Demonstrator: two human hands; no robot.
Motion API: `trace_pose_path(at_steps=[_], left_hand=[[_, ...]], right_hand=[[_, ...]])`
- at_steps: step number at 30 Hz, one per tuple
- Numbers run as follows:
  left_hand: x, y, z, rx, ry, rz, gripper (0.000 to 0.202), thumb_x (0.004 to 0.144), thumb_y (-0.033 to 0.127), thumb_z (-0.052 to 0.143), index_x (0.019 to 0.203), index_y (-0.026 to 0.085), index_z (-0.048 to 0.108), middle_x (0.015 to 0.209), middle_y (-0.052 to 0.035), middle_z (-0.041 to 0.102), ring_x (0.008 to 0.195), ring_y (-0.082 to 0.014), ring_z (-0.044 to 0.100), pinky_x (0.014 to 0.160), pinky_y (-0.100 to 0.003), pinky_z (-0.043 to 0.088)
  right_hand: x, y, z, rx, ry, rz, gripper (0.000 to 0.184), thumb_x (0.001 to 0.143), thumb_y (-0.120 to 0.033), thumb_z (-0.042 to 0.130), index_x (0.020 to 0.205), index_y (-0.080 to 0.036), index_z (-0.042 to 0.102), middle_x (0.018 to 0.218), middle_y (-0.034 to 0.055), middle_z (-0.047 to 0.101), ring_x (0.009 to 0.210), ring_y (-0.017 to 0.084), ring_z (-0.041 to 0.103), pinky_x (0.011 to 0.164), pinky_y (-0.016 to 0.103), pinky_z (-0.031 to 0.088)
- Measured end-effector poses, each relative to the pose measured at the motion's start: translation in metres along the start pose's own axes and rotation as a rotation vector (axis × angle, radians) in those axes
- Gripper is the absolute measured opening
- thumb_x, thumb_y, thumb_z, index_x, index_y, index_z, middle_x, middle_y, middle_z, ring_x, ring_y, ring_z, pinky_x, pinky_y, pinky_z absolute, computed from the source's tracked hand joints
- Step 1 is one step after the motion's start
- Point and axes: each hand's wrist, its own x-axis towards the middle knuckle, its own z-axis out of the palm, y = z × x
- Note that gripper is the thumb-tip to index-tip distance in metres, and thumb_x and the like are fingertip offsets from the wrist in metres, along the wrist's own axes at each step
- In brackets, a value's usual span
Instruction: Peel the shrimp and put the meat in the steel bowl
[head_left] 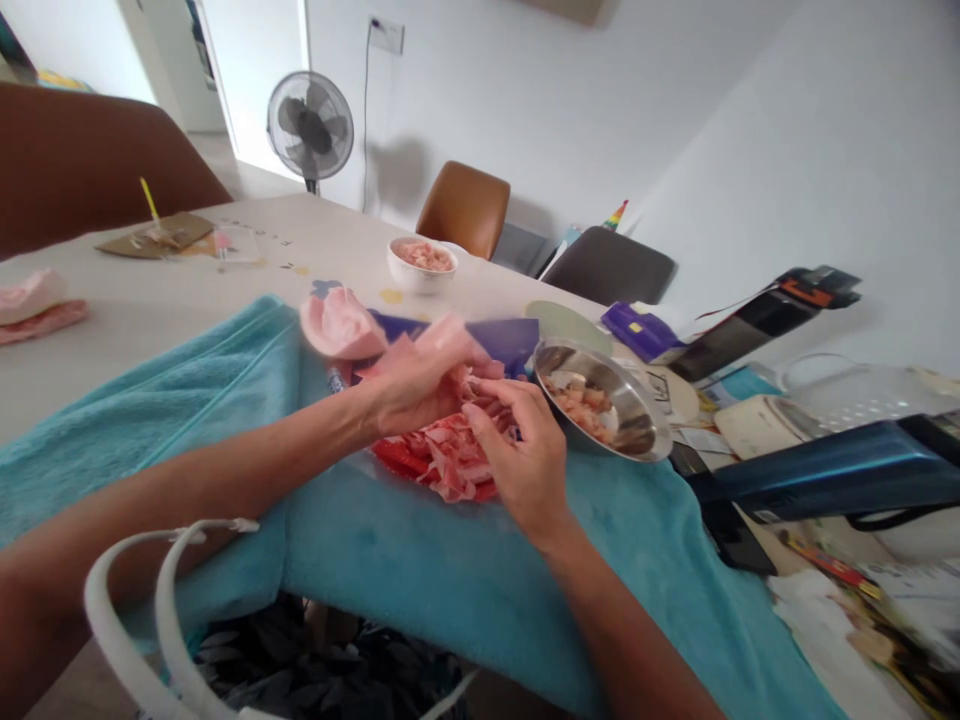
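Observation:
My left hand (409,385) and my right hand (521,450) meet over a red plate (397,460) heaped with pink shell scraps (450,455) on a teal towel (420,560). The left hand's fingers are closed on a pink piece (450,340), smeared by motion. My right hand's fingertips pinch at the same pink bits near the plate's far side. A steel bowl (637,425) with peeled pink pieces sits just right of my right hand. A crumpled pink lump (341,325) lies beyond my left hand.
A white bowl (421,268) of pink pieces stands farther back on the table. A fan (311,125) and chairs (463,208) are behind. Clutter of papers, a purple box (643,332) and a dark blue device (832,470) fills the right side. A white handle (142,620) is near me.

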Motion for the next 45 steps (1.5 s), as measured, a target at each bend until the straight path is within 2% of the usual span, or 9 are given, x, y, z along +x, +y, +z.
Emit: trace_pose_path(at_steps=[7,13,17,21,25,29,36,41,45], left_hand=[[-0.001,-0.008,-0.002,0.041,-0.105,-0.061,0.032,0.083,0.045,0.066,0.086,0.013,0.066,0.087,-0.0069,0.067,0.086,-0.015,0.062,0.079,-0.025,0.049],[-0.002,-0.005,-0.002,0.135,-0.048,-0.077,0.024,0.082,0.036,0.069,0.095,0.016,0.069,0.092,-0.006,0.069,0.087,-0.0142,0.063,0.082,-0.027,0.049],[-0.005,-0.004,-0.002,0.349,-0.035,0.033,0.015,0.077,0.02,0.073,0.089,0.013,0.072,0.081,-0.0033,0.067,0.076,-0.0117,0.062,0.074,-0.024,0.049],[-0.006,-0.004,-0.002,0.529,0.003,0.1,0.019,0.076,0.021,0.074,0.093,0.013,0.074,0.078,-0.0027,0.068,0.064,-0.0092,0.058,0.06,-0.022,0.047],[-0.007,-0.005,0.003,0.585,0.046,0.201,0.022,0.075,0.024,0.075,0.094,0.013,0.074,0.08,-0.0037,0.069,0.068,-0.0104,0.061,0.063,-0.023,0.051],[-0.007,-0.008,0.003,0.699,0.05,0.299,0.029,0.076,0.027,0.074,0.102,0.013,0.073,0.087,-0.0048,0.07,0.066,-0.0103,0.061,0.059,-0.023,0.053],[-0.005,-0.015,-0.006,1.152,0.11,0.622,0.028,0.079,0.02,0.071,0.106,0.018,0.072,0.094,-0.0052,0.069,0.075,-0.0117,0.065,0.062,-0.021,0.054],[-0.005,-0.015,-0.001,0.784,0.029,0.352,0.036,0.077,0.025,0.072,0.111,0.013,0.069,0.086,-0.0053,0.07,0.064,-0.0129,0.065,0.056,-0.026,0.058],[-0.008,-0.014,0.003,0.633,0.013,0.262,0.027,0.075,0.023,0.075,0.1,0.011,0.072,0.077,-0.0028,0.07,0.06,-0.0108,0.064,0.055,-0.023,0.056]], right_hand=[[0.002,-0.001,0.005,0.041,0.021,0.093,0.009,0.086,-0.024,0.059,0.089,-0.025,0.067,0.094,0.0039,0.07,0.087,0.019,0.065,0.08,0.034,0.053],[0.004,0.008,-0.002,0.26,0.029,0.364,0.012,0.081,-0.029,0.063,0.084,-0.023,0.073,0.085,0.0008,0.073,0.08,0.019,0.067,0.078,0.033,0.054],[0.003,0.016,-0.002,0.399,0.055,0.499,0.017,0.078,-0.034,0.067,0.087,-0.023,0.075,0.084,0.0005,0.074,0.078,0.018,0.066,0.076,0.033,0.053],[0.002,0.015,-0.003,0.417,0.08,0.489,0.015,0.079,-0.033,0.066,0.084,-0.021,0.074,0.081,0.0001,0.072,0.073,0.016,0.065,0.072,0.029,0.053],[0.002,0.011,-0.005,0.436,0.101,0.462,0.014,0.081,-0.032,0.065,0.085,-0.019,0.07,0.076,-0.0008,0.069,0.064,0.011,0.061,0.061,0.024,0.051],[0.003,0.011,-0.006,0.685,0.07,0.58,0.02,0.078,-0.038,0.069,0.079,-0.019,0.066,0.062,-0.0038,0.062,0.048,0.009,0.054,0.044,0.021,0.045],[0.006,0.012,-0.008,0.765,0.048,0.653,0.021,0.071,-0.035,0.075,0.072,-0.018,0.063,0.062,-0.0031,0.062,0.047,0.008,0.054,0.044,0.02,0.045],[0.005,0.013,-0.011,0.682,0.049,0.583,0.017,0.073,-0.032,0.071,0.071,-0.018,0.061,0.063,-0.0026,0.063,0.049,0.009,0.056,0.049,0.023,0.047],[0.005,0.016,-0.014,0.521,0.049,0.475,0.013,0.076,-0.027,0.064,0.067,-0.019,0.058,0.062,-0.0029,0.062,0.052,0.01,0.056,0.053,0.024,0.046]])
